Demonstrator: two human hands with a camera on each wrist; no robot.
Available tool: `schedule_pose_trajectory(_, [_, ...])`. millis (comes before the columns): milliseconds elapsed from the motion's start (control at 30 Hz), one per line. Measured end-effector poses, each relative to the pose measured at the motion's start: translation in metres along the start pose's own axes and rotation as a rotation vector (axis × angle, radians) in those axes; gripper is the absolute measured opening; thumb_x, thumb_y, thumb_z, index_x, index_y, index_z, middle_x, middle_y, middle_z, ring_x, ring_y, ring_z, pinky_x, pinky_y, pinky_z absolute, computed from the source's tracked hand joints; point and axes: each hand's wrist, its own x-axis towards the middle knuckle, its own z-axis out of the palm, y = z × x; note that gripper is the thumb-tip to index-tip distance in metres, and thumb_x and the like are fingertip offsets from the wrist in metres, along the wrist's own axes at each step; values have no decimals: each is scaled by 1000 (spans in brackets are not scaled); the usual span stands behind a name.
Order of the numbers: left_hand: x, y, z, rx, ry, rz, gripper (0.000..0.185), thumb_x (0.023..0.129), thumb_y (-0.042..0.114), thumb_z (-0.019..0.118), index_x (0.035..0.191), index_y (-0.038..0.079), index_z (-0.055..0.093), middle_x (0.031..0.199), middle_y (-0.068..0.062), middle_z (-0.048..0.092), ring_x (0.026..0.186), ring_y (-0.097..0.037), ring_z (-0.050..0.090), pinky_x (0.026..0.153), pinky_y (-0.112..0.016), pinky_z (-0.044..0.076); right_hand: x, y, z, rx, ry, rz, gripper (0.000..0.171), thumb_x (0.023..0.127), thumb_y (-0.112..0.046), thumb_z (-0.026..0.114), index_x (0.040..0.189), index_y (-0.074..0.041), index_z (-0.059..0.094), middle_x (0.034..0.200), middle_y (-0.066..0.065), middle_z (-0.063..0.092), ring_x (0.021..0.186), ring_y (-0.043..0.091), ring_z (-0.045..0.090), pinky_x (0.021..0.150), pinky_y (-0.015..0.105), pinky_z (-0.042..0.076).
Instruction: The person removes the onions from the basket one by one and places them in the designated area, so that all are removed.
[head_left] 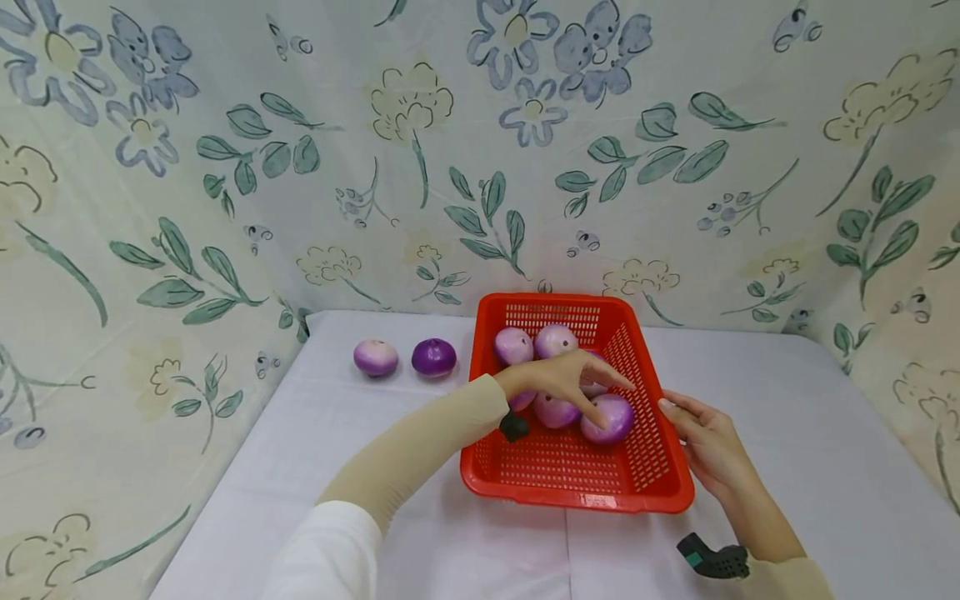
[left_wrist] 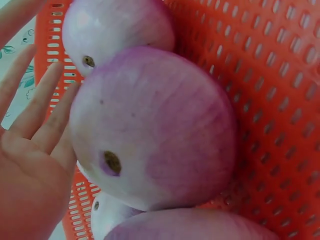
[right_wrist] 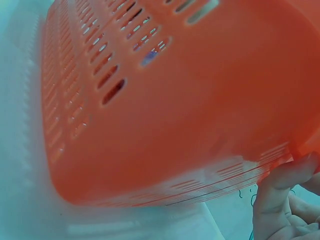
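A red plastic basket [head_left: 573,500] with slotted walls stands on the table and bears several purple onions. My left hand [head_left: 562,375] is over them, its fingers spread and nearly straight. The thumb is at the front right onion [head_left: 617,417]; whether it touches cannot be told. In the left wrist view the palm [left_wrist: 35,175] is beside a large onion [left_wrist: 170,120]. My right hand [head_left: 712,442] holds the basket's right rim. In the right wrist view its thumb and fingers [right_wrist: 277,195] pinch the basket edge, with the outer wall [right_wrist: 210,95] filling much of the view.
Left of the basket, a pale onion [head_left: 376,357] and a darker purple onion [head_left: 433,357] lie on the white-covered table [head_left: 300,467]. A floral cloth [head_left: 450,208] hangs behind the table and at its sides.
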Motion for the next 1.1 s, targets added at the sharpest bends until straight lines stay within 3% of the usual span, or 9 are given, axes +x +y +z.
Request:
schedule_pose_trajectory(300, [11,-7,4,-10,-9,41,63,81,3,82,139,3,57,140,-7,59,131,-15,52,107,-25,40,-1,0,0,0,-4,7,79,99,-39,60,154,5,25,102,-21,65,94,2,66,80,28,57])
schedule_pose_trajectory(467, [14,-7,6,35,-30,41,61,81,4,82,138,4,59,135,-2,62,123,-7,56,105,-20,40,-1,1,1,-11,0,8,78,99,-40,60,153,5,26,102,-22,65,94,2,66,80,28,57])
schedule_pose_trajectory(767, [15,-6,7,116,-43,-7,63,80,5,84,138,7,60,134,2,63,118,-1,55,101,-16,41,0,2,0,18,-5,11,77,99,-38,61,154,4,26,102,-20,66,93,3,66,79,27,58])
schedule_pose_trajectory(967, [14,-6,8,170,-50,-107,69,75,14,90,138,18,62,127,15,63,110,1,55,94,-13,43,1,1,0,23,-9,14,78,99,-38,60,154,4,25,103,-20,66,93,3,66,79,27,57])
schedule_pose_trajectory(1100, [14,-7,9,188,-63,-120,72,72,16,91,138,19,62,126,15,62,110,0,55,94,-12,42,1,1,0,31,-8,15,78,99,-38,61,154,4,25,103,-20,66,93,3,66,79,27,58])
